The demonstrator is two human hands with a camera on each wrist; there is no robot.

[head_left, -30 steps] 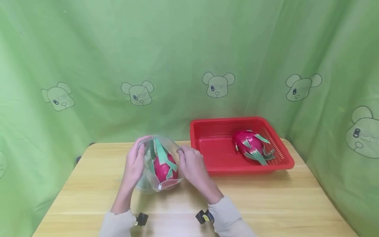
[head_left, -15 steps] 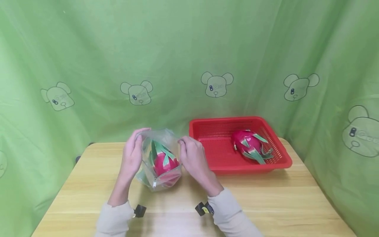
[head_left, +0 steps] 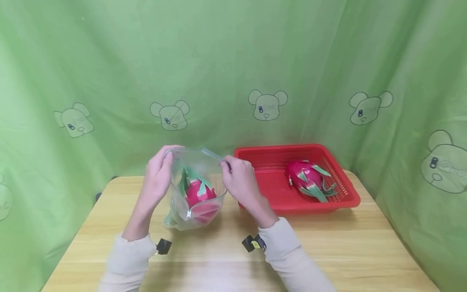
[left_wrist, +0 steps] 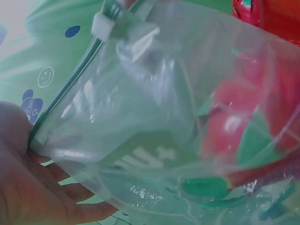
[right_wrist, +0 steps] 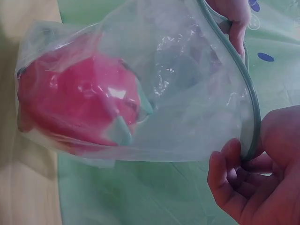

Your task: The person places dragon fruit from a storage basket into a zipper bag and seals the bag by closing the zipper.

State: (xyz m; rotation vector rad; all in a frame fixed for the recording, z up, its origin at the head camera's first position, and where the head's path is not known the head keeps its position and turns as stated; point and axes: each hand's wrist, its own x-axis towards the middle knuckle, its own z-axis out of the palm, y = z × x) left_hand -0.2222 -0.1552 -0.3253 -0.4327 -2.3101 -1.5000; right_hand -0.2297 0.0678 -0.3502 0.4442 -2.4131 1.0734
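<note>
Both hands hold up a clear zip bag (head_left: 178, 213) with its mouth spread apart. A pink dragon fruit (head_left: 198, 192) with green leaf tips lies low inside, seen through the plastic. My left hand (head_left: 156, 176) grips the left side of the rim between thumb and fingers. At the opposite corner my right hand (head_left: 239, 178) pinches the rim with curled fingers, plain in the right wrist view. A white zip slider (left_wrist: 101, 26) sits on the green seal strip in the left wrist view.
To the right of the bag stands a red plastic basket (head_left: 268, 209), with a second dragon fruit (head_left: 306, 175) lying in its right half. The wooden table (head_left: 339, 251) meets a green curtain (head_left: 219, 73) behind and at the sides.
Both hands have risen and moved farther from the body with the bag, the left also leftward. The mouth has widened, and the dragon fruit sits deeper inside.
</note>
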